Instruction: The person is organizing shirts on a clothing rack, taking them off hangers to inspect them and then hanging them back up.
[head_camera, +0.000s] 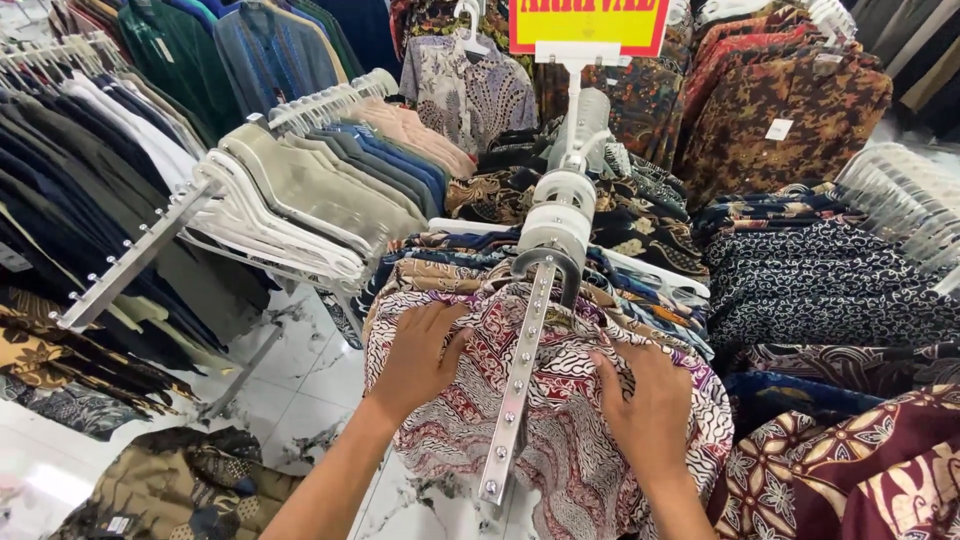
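Batik shirt (570, 440), soft cloth in maroon and white swirl print, front of a packed row on a slanted metal rail (516, 400) studded with knobs. Left hand (418, 362) flat on the shirt's left shoulder, fingers (432, 318) spread and loosely curled, pressing rather than gripping. Right hand (650, 405) flat on the right shoulder, fingers slightly bent; possibly pinching cloth, hard to tell. White plastic hangers (285, 225) on the neighbouring rail at left. Marble-patterned floor (300, 390) below.
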